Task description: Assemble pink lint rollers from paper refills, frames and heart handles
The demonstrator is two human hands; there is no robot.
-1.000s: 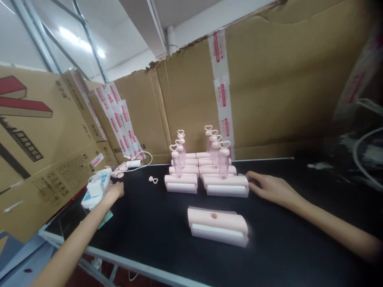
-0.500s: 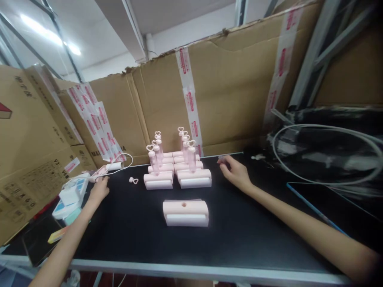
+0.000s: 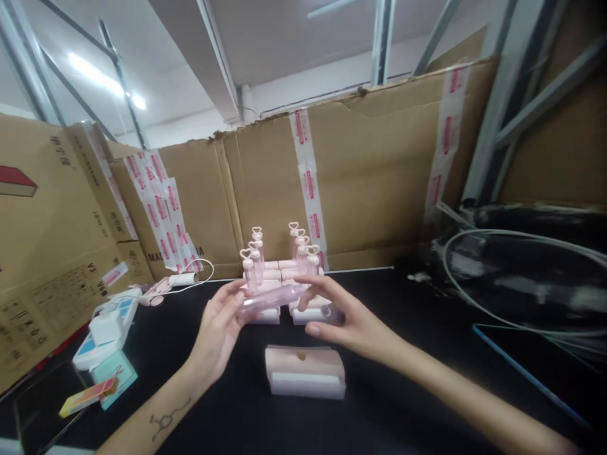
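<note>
My left hand (image 3: 222, 322) pinches one end of a pink see-through tube (image 3: 272, 299), held nearly level with its right end slightly higher. The fingertips of my right hand (image 3: 346, 309) are at the tube's other end, with the thumb apart below. A small clear piece with a ring-like end (image 3: 327, 312) shows within my right hand, partly hidden by the fingers. Below both hands lies a pale pink rounded block (image 3: 304, 363) with a hole in its top and a white front. Behind them, two rows of similar blocks carry upright tubes with heart-shaped handles (image 3: 246, 254).
At left are a power strip (image 3: 107, 335), a teal card (image 3: 114, 376) and a yellow-orange packet (image 3: 88, 399). A white roll (image 3: 184, 279) with a cord lies at the back left. Cardboard (image 3: 379, 183) walls the back. Coiled cable (image 3: 521, 232) and a blue-edged panel (image 3: 531, 373) are at right.
Both hands have come in from the sides to the middle, above the loose block. The pink tube is now between them. The heart-handled cap on the left no longer shows.
</note>
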